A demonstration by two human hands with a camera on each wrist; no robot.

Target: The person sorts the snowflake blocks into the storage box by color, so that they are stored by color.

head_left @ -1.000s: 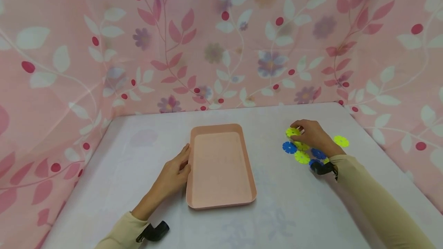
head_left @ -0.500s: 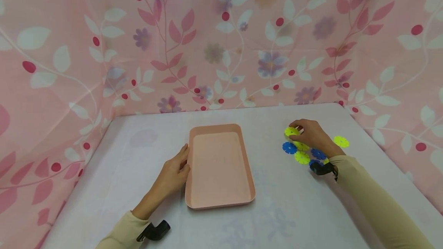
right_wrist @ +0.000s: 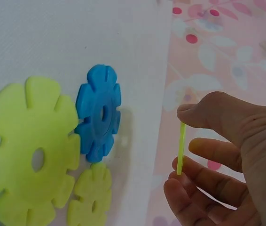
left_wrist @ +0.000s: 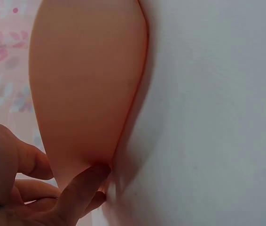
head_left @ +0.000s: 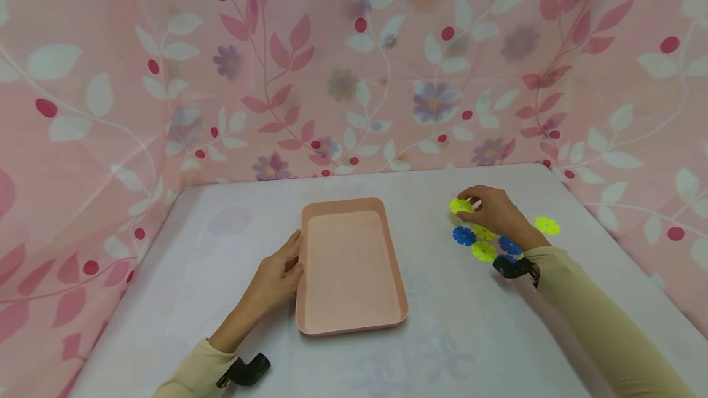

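In the head view, my left hand point(head_left: 275, 275) lies along the left side of a pink tray point(head_left: 354, 328), its fingertips against the outer wall. The left wrist view shows the thumb touching that wall of the tray point(left_wrist: 88, 84). My right hand point(head_left: 498, 210) pinches a yellow-green slotted flower disc point(head_left: 459, 206) between thumb and fingers, above the table. From the right wrist, that held disc point(right_wrist: 181, 146) appears edge-on, clear of the others. Below it lie a blue flower disc point(head_left: 463, 236) and a yellow-green one point(head_left: 483, 251); the hand and wrist partly hide several more.
One yellow-green disc point(head_left: 547, 225) lies apart, right of the right hand. The white-covered table point(head_left: 442, 312) meets a pink floral cloth point(head_left: 343, 78) at the back and both sides. The tray's floor is bare.
My right hand has lifted the yellow-green disc slightly up and to the left, away from the pile. The tray has slid a little to the left; my left hand stays against it.
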